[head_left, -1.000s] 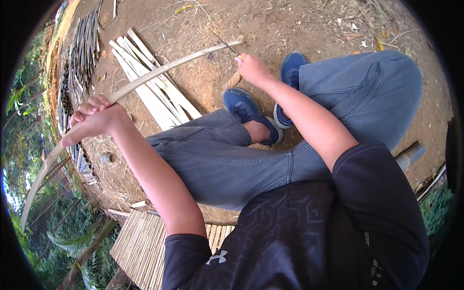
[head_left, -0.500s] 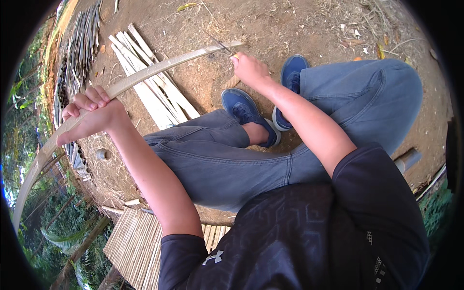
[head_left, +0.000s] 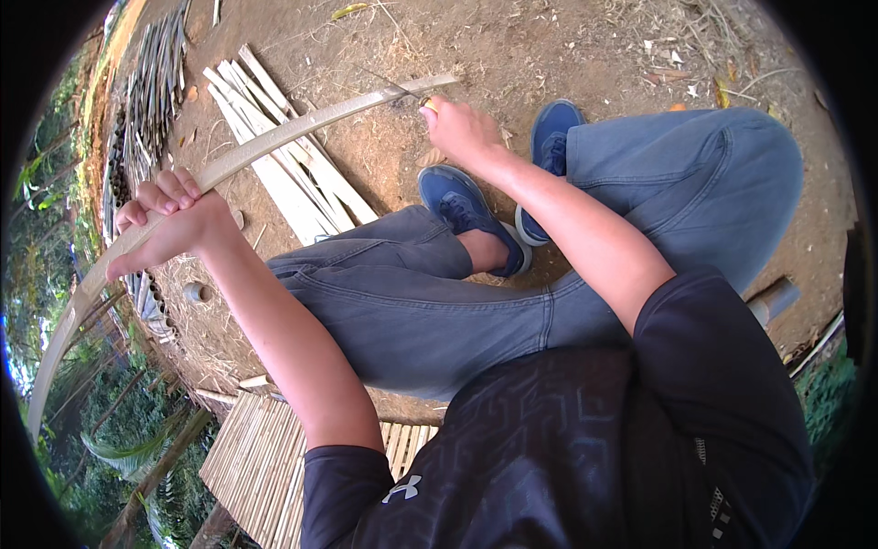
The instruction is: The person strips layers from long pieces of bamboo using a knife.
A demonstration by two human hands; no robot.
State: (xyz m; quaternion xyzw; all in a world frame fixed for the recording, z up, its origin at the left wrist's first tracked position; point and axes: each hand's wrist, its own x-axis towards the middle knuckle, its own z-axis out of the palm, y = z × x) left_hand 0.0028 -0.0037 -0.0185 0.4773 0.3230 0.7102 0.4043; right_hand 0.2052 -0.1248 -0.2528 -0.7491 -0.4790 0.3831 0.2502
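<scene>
The left hand (head_left: 169,229) stays closed around the long bamboo strip (head_left: 274,142); the right hand (head_left: 462,128), gripping a knife (head_left: 393,89), has moved along it toward the upper middle.

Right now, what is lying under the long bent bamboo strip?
Under the long bamboo strip lies a loose pile of flat pale bamboo slats on bare dirt ground. The left hand grips the strip, hiding that part. The right hand covers its far end.
</scene>
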